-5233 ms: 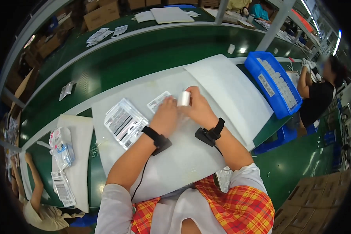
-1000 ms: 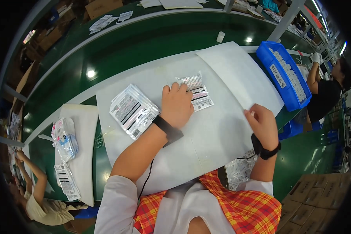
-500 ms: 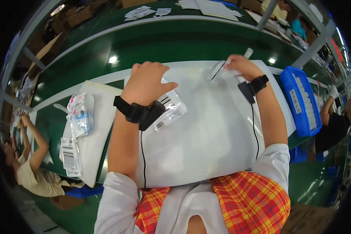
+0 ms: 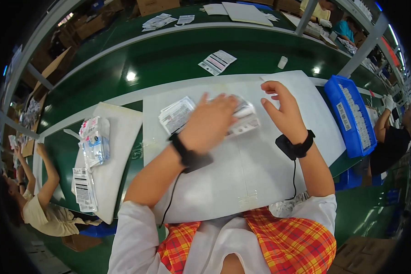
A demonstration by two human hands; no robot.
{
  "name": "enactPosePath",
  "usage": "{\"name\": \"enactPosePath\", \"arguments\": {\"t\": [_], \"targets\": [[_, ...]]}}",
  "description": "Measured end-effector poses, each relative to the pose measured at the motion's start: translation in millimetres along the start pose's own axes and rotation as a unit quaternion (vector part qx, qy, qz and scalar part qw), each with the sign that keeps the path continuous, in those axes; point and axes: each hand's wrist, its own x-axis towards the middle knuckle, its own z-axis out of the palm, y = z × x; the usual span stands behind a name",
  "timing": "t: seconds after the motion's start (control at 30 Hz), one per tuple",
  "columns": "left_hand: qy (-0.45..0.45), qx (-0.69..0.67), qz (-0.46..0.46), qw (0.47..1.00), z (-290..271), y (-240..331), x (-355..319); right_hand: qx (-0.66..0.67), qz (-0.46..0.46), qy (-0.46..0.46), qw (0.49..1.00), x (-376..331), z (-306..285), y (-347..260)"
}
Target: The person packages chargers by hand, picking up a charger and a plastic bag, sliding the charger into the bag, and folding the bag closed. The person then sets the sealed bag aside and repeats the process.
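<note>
At twelve o'clock from my chest, on the white work mat (image 4: pixel 260 182), my left hand (image 4: pixel 210 121) lies palm-down over a clear plastic packet with a printed label (image 4: pixel 244 119), fingers spread flat; it presses on the packet rather than gripping it, and motion blur keeps me from telling more. A second packet (image 4: pixel 176 115) pokes out at nine o'clock of that hand, partly under the wrist side. My right hand (image 4: pixel 283 112) hovers at three o'clock of the packets, fingers loosely curled and open, holding nothing and just clear of the packet's edge. Both wrists carry black bands; a thin black cable runs down from each toward my body.

I judge the step in hand to be gathering or flattening the packets on the mat. The next move, as I read it, calls for the right hand to close in on the free edge while the left keeps the packet from sliding.

At nine o'clock sits a white pad (image 4: pixel 118 150) with more packets (image 4: pixel 95 141); at three o'clock, a blue bin (image 4: pixel 351 116). Another person's arm (image 4: pixel 48 182) reaches in at far left.
</note>
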Motion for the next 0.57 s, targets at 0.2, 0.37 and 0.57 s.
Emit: {"name": "enactPosePath", "arguments": {"t": [0.2,0.37,0.57], "targets": [[-0.075,-0.068,-0.003,0.995,90,9,28,-0.088,0.051,-0.223,0.969,-22,16,21],[-0.243,-0.288,-0.088,0.922,52,-5,47,-0.156,-0.147,-0.264,0.940,-18,41,45],[-0.225,-0.269,-0.062,0.934,71,-21,39,-0.097,-0.085,-0.420,0.898,-15,40,39]]}}
